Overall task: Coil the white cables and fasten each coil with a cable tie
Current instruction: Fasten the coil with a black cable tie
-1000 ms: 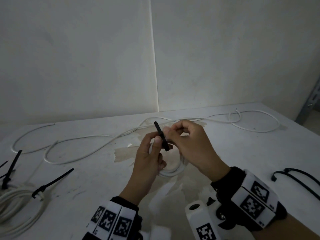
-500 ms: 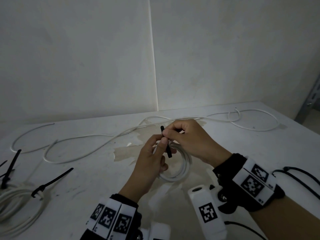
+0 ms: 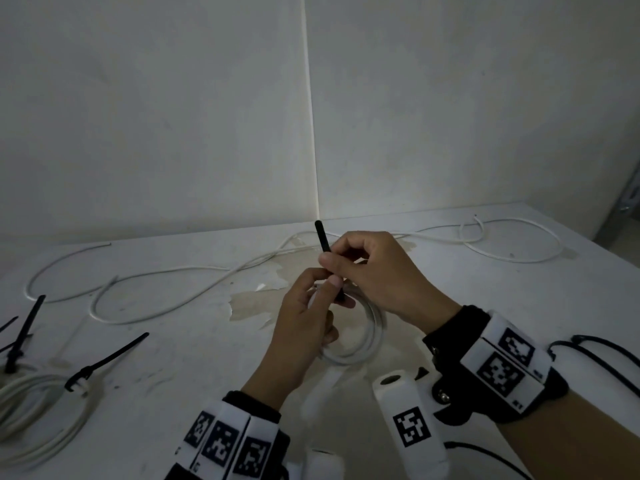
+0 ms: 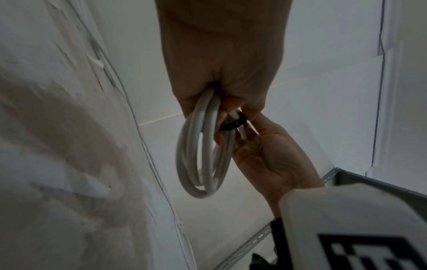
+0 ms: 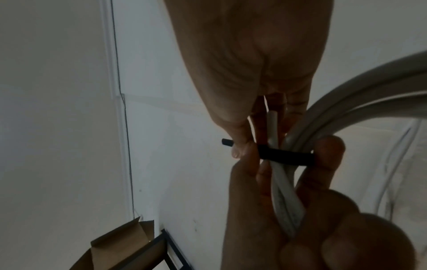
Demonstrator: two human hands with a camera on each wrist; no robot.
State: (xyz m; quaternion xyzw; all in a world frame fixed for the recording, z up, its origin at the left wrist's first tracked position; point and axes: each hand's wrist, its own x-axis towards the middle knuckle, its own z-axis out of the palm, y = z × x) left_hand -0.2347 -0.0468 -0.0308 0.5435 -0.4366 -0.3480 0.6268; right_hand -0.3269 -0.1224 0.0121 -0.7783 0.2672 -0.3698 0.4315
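Observation:
A small white cable coil [image 3: 363,341] hangs above the table [image 3: 485,299] between my hands. My left hand [image 3: 330,284] grips the coil's top, its thumb against a black cable tie [image 3: 321,237]. My right hand [image 3: 332,259] pinches the tie's tail, which points up and away from me. In the right wrist view the cable tie [image 5: 286,155] wraps across the bunched strands of the coil [image 5: 286,197]. The left wrist view shows the cable coil [image 4: 201,146] dangling from my left hand, with the tie [image 4: 233,125] looped at its top.
A loose white cable [image 3: 166,275] snakes along the back of the table. Tied white coils [image 3: 41,414] with black ties [image 3: 107,356] lie at the left. Spare black ties [image 3: 599,353] lie at the right edge. A cardboard box [image 5: 120,244] sits below the table.
The tie's tail now sticks out farther above my right fingers. Both hands have shifted slightly right, and more of the coil shows below them.

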